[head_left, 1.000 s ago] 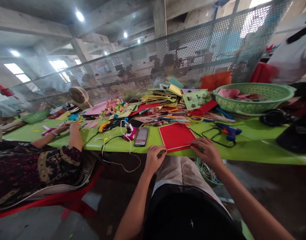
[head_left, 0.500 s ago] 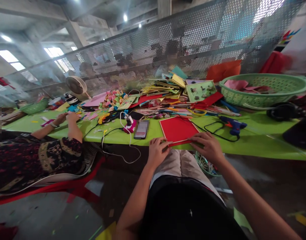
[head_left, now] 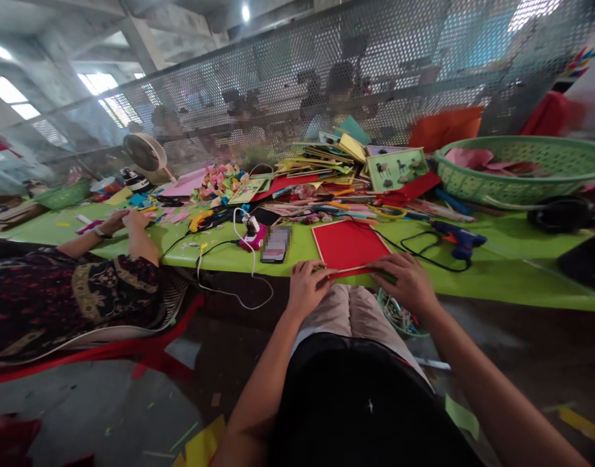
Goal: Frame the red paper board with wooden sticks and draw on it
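A flat red panel (head_left: 350,244) with a thin pale border lies at the front edge of the green table, just above my lap. Along its near side runs a narrow red flap (head_left: 348,273). My left hand (head_left: 309,285) pinches the left end of this flap between thumb and fingers. At the other end, my right hand (head_left: 405,277) grips the near right corner, its fingers bent over the edge. The fingertips partly hide both near corners. Left of the panel lies a phone (head_left: 276,244), and a blue glue gun (head_left: 460,240) rests to the right.
Behind the panel is a heap of pens, cards and coloured paper (head_left: 321,165). A green basket (head_left: 521,168) stands at the back right. Cables hang over the table edge near a pink power adapter (head_left: 253,237). A co-worker's hands (head_left: 124,222) work at the left.
The view has shifted slightly. Both my hands stay on the panel's near edge, where more of the red flap below the pale border now shows.
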Motion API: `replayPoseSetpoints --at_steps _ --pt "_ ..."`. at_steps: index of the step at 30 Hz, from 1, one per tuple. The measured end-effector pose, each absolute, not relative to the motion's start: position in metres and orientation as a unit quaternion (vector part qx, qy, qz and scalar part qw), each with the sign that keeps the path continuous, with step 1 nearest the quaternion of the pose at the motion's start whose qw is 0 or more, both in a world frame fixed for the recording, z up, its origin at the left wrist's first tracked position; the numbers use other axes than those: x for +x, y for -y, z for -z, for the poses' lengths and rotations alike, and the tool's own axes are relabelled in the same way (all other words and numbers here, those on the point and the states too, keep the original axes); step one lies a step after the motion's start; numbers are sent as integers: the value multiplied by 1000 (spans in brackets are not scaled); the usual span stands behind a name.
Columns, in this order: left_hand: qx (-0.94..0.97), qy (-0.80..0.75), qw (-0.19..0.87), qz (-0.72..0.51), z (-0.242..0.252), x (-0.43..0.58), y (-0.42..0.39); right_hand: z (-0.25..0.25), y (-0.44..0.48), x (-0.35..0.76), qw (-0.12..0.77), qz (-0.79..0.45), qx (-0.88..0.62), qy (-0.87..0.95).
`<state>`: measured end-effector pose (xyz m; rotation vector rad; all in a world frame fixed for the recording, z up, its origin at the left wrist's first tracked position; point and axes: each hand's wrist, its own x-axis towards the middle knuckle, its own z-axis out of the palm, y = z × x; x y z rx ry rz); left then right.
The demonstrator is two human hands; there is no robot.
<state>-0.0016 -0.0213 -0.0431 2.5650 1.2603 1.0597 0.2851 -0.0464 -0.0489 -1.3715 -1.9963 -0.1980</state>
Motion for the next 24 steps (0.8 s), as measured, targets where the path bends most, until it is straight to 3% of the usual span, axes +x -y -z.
replayPoseSetpoints --at_steps 12,24 --pt "842 -413 50 -343 42 -2 21 44 47 281 353 61 -521 775" --pt "831 -419 68 -359 42 -4 21 51 51 299 471 90 -588 651"
